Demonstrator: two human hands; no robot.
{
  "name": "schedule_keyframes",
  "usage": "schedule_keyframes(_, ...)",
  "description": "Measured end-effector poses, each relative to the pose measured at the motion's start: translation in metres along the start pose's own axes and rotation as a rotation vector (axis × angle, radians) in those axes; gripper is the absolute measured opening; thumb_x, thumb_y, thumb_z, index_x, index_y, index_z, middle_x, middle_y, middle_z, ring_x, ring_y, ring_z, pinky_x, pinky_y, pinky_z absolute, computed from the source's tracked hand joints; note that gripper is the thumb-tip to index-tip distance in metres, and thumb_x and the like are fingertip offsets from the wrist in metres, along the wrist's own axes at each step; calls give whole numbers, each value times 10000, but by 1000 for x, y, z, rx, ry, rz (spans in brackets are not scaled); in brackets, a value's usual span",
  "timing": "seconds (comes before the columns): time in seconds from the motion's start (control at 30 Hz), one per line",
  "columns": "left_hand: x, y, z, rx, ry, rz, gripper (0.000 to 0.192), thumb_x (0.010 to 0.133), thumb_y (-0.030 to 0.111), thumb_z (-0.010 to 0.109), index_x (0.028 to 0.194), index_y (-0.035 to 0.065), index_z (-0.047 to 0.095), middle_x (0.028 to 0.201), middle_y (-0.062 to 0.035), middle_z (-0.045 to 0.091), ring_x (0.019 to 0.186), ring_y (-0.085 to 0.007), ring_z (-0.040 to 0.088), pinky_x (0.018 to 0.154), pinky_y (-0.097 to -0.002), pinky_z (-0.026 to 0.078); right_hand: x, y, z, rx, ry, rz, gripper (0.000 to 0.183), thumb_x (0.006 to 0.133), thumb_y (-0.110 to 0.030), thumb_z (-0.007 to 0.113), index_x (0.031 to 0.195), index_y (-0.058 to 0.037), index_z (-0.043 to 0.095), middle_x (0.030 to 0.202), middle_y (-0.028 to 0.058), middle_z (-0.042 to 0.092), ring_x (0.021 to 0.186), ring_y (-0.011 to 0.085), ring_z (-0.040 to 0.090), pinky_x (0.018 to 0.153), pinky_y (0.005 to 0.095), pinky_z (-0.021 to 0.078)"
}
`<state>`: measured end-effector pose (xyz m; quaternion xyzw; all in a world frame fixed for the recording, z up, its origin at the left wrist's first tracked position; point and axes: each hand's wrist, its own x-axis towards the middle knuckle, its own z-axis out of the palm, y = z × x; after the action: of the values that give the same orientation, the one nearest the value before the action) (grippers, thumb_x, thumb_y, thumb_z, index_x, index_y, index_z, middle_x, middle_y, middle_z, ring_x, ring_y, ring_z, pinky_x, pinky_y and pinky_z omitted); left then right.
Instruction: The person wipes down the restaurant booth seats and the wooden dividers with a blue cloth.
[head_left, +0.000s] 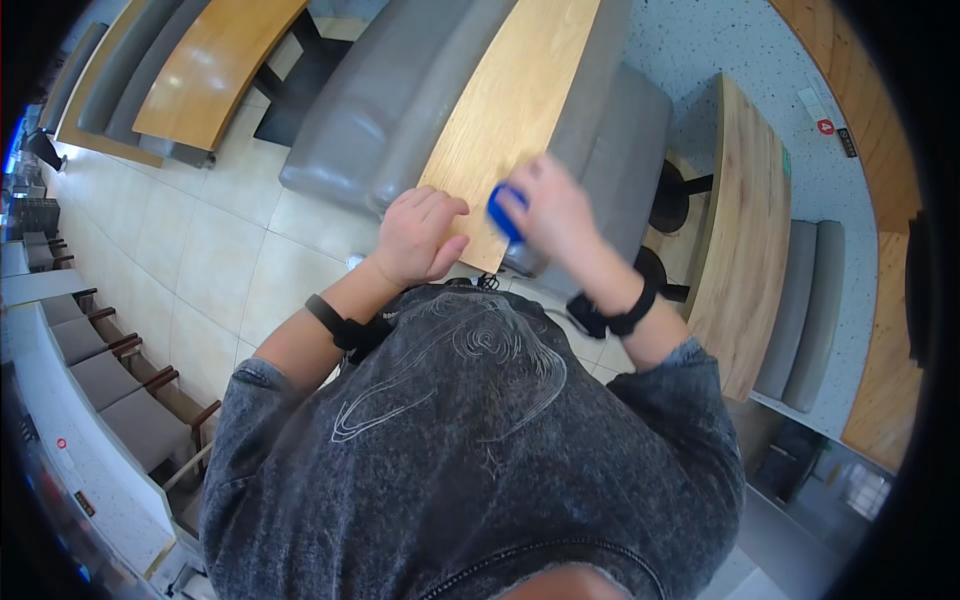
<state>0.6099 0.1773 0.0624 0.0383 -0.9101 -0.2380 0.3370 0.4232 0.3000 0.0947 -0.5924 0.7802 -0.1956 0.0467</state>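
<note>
A long, narrow wooden board (504, 112) runs away from me between grey padded seat backs. My right hand (551, 202) is over its right side, blurred, with the fingers around a blue handheld object (507, 213). That blur keeps me from telling whether it is a brush or a sponge, or whether it touches the wood. At the board's near left edge rests my left hand (421, 234), its fingers loosely bent and the thumb apart from them. Nothing shows in the left hand, though its palm side is hidden.
Grey upholstered benches (360, 127) flank the board. A wooden table (742, 240) stands at right beside a speckled wall (742, 45), another table (217, 67) at upper left. Several chairs (142, 420) line the left over a tiled floor (217, 247). Dark cables (487, 282) hang near the board's end.
</note>
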Motion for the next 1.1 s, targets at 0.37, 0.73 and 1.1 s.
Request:
schedule_keyframes(0.37, -4, 5, 1, -370, 232, -303, 181, 901, 97, 480, 1012, -6, 579, 815, -126, 544, 720, -250, 539, 673, -339, 439, -30, -19, -3, 89, -29, 5, 207, 840, -244, 703, 960, -88, 640, 995, 130, 567, 911, 328, 621, 754, 405, 538)
schedule_keyframes(0.73, 3, -10, -3, -823, 406, -553, 261, 1035, 190, 374, 1052, 2, 554, 850, -28, 529, 821, -112, 481, 765, -254, 404, -45, -61, 6, -21, 30, -123, 195, 808, -234, 708, 946, -113, 643, 982, 121, 562, 913, 298, 610, 708, 392, 539)
schedule_keyframes(1.1, -5, -59, -44, -954, 53, -612, 150, 1013, 105, 458, 1031, 10, 573, 817, 10, 533, 776, -74, 482, 733, -232, 415, -2, -34, -13, -53, 600, 294, 228, 768, -218, 776, 925, -76, 691, 1063, 154, 571, 968, 327, 598, 823, 405, 510)
